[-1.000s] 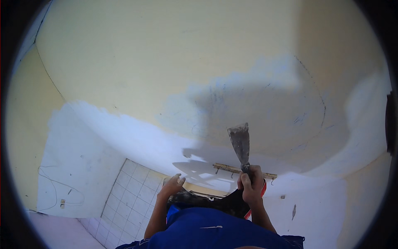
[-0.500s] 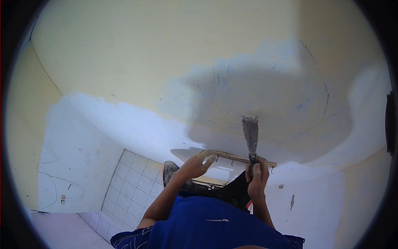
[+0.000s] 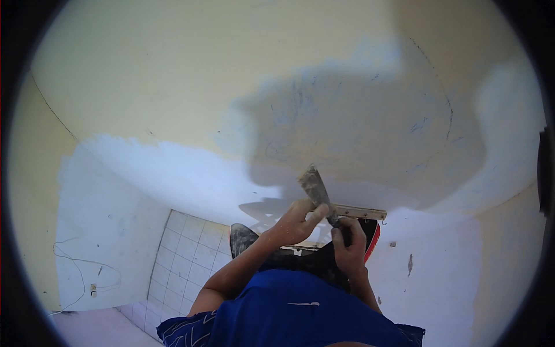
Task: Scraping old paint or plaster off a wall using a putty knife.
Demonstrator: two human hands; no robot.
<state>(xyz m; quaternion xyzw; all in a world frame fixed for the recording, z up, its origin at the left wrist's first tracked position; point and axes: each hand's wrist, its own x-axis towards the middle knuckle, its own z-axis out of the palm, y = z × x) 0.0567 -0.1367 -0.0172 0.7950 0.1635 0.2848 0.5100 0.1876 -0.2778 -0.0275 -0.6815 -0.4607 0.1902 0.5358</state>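
While right fingers (image 3: 353, 226) grip scraper handle (image 3: 333, 221), blade (image 3: 314, 186) slants up-left beyond them; left fingers (image 3: 299, 210) at blade base, grip unclear.

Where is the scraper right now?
In the head view, just right of centre, the scraper is in the right hand, blade up, with the left hand at the blade's lower end.

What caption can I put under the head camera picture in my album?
Right hand holding a scraper, left hand by its blade, before a patchy yellow-and-white wall.
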